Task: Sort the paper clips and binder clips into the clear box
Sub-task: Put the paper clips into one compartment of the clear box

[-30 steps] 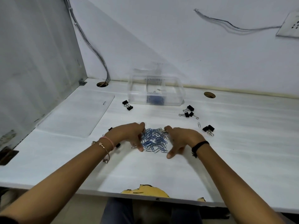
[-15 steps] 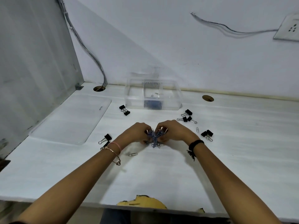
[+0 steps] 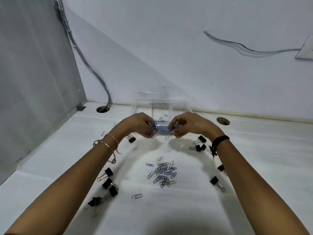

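- I hold my left hand and right hand raised side by side over the clear plastic compartment box, which sits at 12 o'clock on the white tabletop, near the back wall.
- Left hand: fingers curled shut on a small bunch of blue and silver paper clips; a few wire ends poke out between the fingertips.
- Right hand: likewise clenched on its own bunch of clips, thumb and forefinger pinched. One clip hangs just below it; I cannot tell whether it is falling or caught.
- Judgement: both bunches are held above the box's middle section, where blue clips already lie, so they can drop into the matching compartment.
- A loose heap of blue and silver paper clips lies at 6 o'clock from the hands, unsorted; a single silver clip lies apart, nearer me.
- Black binder clips with silver handles are scattered: one group at 7 o'clock, another at 3 o'clock, more at 4 o'clock. All are outside the box.
- Judgement: task well short of done; binder clips appear untouched.
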